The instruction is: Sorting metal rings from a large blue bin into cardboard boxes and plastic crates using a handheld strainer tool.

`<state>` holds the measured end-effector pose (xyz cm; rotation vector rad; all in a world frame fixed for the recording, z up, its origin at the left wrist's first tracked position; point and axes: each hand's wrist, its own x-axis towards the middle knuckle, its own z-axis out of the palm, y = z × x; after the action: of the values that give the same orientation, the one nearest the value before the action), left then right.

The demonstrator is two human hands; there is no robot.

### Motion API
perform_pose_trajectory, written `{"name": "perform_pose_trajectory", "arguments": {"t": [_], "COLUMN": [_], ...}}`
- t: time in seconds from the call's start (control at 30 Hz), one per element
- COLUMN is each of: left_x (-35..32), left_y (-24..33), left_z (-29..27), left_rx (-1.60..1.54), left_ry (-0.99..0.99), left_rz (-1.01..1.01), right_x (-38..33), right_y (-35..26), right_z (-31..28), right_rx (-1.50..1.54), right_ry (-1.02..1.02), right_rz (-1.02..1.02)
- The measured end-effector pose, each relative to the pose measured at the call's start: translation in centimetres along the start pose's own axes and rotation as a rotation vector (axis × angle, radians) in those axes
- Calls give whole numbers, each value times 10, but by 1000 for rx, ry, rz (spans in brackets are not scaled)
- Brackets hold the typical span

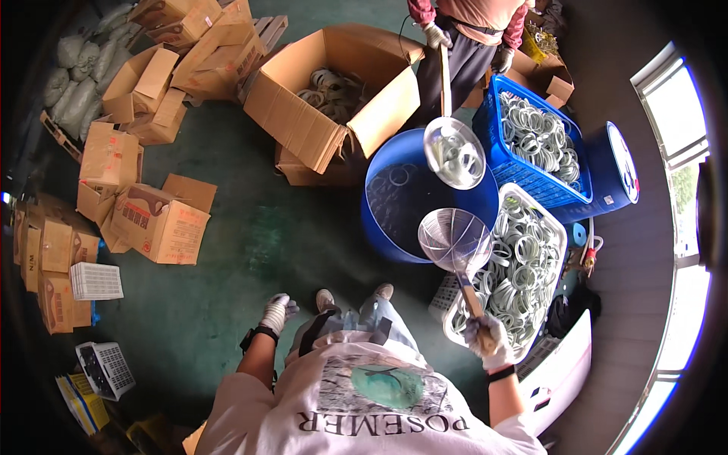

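My right hand (486,337), in a pale glove, is wrapped round the wooden handle of a wire-mesh skimmer (455,233). The skimmer's basket, seemingly with no rings in it, overlaps the near right rim of a blue drum (373,216). Dark liquid and a few pale rings show inside the drum. My left hand (278,311), also gloved, hangs by my left leg with fingers curled in and nothing visible in them. Across the drum, a co-worker's gloved hand (437,36) grips a second skimmer (453,154), which holds several pale rings above the drum.
A white crate (562,227) heaped with pale rings stands right of the drum. Behind it are a blue crate (500,95) of rings and a lidded blue drum (618,167). An open carton (288,114) stands beyond the drum; more cartons (163,220) line the left.
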<state>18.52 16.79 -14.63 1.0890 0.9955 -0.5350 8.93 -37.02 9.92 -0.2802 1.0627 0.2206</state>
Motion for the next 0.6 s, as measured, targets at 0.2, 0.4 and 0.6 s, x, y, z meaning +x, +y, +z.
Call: {"name": "perform_pose_trajectory", "arguments": {"t": [0.2,0.4,0.6], "left_x": [5,-70,-149], "left_y": [-22,-50,-73], "left_z": [-116,-129,-74], "left_rx": [-49,-182,537], "left_ry": [-38,356,242], "left_rz": [54,-144,227], "right_x": [124,288,382], "right_y": [-50,-128,-140], "right_z": [53,30,48], "right_rx": [-428,-1130,-1828], "right_ry": [192,612,925], "right_rz": [-134,-205,-121]}}
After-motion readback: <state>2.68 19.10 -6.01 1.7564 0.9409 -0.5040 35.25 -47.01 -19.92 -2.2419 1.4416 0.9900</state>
